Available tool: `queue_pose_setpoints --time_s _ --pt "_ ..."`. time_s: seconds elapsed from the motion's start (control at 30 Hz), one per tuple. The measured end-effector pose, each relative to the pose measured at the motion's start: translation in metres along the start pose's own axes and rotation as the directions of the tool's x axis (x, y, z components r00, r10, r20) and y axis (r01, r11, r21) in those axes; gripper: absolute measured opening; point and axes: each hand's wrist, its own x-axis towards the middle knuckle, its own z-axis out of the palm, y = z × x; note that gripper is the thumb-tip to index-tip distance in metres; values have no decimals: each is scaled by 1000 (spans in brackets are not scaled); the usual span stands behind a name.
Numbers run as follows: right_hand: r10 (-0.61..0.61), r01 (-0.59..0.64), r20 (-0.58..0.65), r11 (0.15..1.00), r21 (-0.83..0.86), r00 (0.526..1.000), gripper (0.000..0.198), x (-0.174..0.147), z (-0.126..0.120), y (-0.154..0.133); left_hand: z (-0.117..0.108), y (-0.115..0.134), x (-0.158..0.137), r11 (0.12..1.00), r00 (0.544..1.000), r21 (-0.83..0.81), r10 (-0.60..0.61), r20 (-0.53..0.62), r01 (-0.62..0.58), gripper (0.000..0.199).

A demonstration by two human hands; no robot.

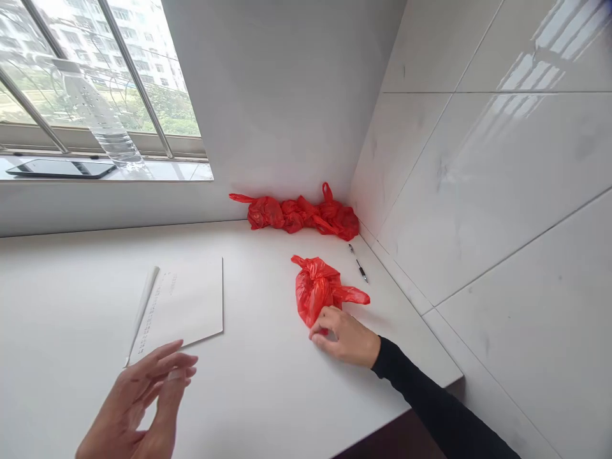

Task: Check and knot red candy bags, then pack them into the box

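A knotted red plastic bag [316,288] sits on the white table, its tied ends sticking out to the far left and to the right. My right hand [345,336], in a black sleeve, has its fingers curled in a pinch on the bag's near edge. My left hand [143,401] hovers at the lower left with nothing in it, thumb and fingers apart. Just beyond it lies a white paper pad [191,299] with its left-hand sheet curled and small writing along that side.
Several knotted red bags [296,215] form a row against the back wall. A black-and-clear pen [358,262] lies near the tiled right wall [478,210]. On the windowsill are a water bottle [102,121] and a dark tablet [60,168]. The table [258,389] ends at the lower right.
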Motion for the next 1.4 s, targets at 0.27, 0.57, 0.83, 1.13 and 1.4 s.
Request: queue_pose_setpoints --time_s 0.27,0.57,0.83,1.13,1.4 --pt "56 -45 -78 990 137 995 13 -39 -16 -22 55 15 -12 935 870 20 322 374 -355 31" --pt "67 -26 -255 987 161 965 9 -14 13 -36 57 -1 -9 941 866 87 262 427 -327 17" --pt "122 -75 -320 985 156 940 37 -30 -11 -30 33 4 -6 986 961 106 99 258 -130 36" --pt "153 -106 -208 969 221 966 16 -4 0 -46 30 2 -9 997 974 29 67 217 -75 19" --pt "220 -120 -295 939 322 930 22 -16 -16 -43 9 9 -4 985 986 -56 -162 36 164 38"
